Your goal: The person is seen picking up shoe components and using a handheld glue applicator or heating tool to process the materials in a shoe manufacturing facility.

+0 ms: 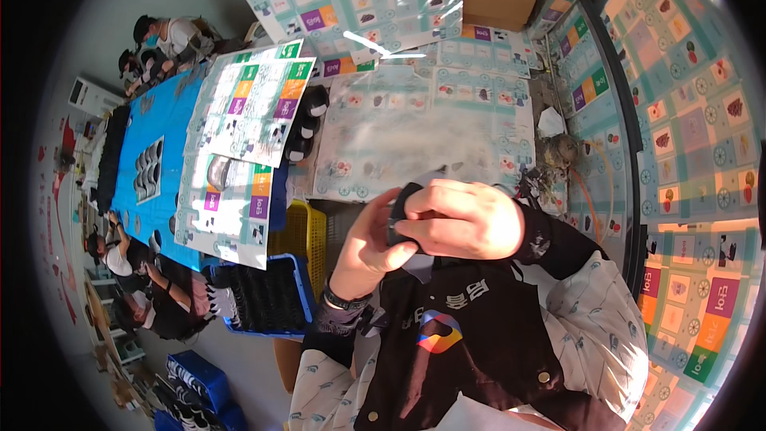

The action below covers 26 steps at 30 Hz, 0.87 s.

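Observation:
In front of my chest, above the near edge of the worktable, my left hand (361, 246) is closed round the lower side of a dark, curved piece (401, 209). My right hand (467, 219) grips the same piece from the other side, fingers bent over it. Its full shape is hidden by the fingers, so I cannot tell its kind. A grey pointed flap (420, 270) hangs below the hands, and a dark tip shows above my right fingers. Beyond them lies a worktable (423, 136) covered with a patterned sheet, dusty in the middle.
Patterned boards (399, 8) lean at the back. Black rounded pieces (302, 136) sit by the table's left edge. A blue crate (271, 295) of black pieces stands near a yellow basket (307, 231). People work round a blue table (152, 168) at left; an orange cord (589, 199) hangs at right.

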{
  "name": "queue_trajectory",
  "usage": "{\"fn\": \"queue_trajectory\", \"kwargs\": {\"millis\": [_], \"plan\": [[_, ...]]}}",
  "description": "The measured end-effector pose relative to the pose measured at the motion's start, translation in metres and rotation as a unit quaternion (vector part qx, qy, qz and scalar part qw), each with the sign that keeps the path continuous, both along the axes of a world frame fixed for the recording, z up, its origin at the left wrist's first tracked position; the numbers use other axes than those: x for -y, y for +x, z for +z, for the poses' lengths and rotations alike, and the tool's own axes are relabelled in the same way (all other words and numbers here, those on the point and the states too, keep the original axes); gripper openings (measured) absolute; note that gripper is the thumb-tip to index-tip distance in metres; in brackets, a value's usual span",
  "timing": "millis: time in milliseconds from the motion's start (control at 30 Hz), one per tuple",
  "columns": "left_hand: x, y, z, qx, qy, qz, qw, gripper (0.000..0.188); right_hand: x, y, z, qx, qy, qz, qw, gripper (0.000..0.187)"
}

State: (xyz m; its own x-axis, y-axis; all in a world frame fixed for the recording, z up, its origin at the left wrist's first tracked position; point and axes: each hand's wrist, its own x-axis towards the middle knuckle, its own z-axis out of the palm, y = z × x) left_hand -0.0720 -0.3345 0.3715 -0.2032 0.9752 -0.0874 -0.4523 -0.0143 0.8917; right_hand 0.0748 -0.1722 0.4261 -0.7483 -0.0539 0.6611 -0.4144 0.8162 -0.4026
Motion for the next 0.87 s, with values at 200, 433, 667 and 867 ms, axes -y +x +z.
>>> {"fn": "queue_trajectory", "kwargs": {"millis": [200, 433, 667, 867], "plan": [[0.009, 0.004, -0.005, 0.061, -0.075, -0.028, 0.995, 0.072, -0.006, 0.007, -0.01, 0.001, 0.009, 0.043, 0.999, 0.038], [0.02, -0.023, -0.003, 0.085, -0.044, 0.024, 0.995, 0.067, -0.021, 0.028, -0.029, 0.057, -0.01, -0.073, 0.996, 0.028], [0.01, -0.008, 0.007, 0.143, -0.027, 0.031, 0.989, 0.065, 0.009, -0.03, 0.004, -0.022, -0.057, -0.026, 0.998, 0.033], [0.011, 0.001, -0.003, 0.091, -0.075, -0.009, 0.993, 0.074, -0.007, -0.005, -0.019, -0.045, -0.001, 0.006, 0.999, 0.04]]}}
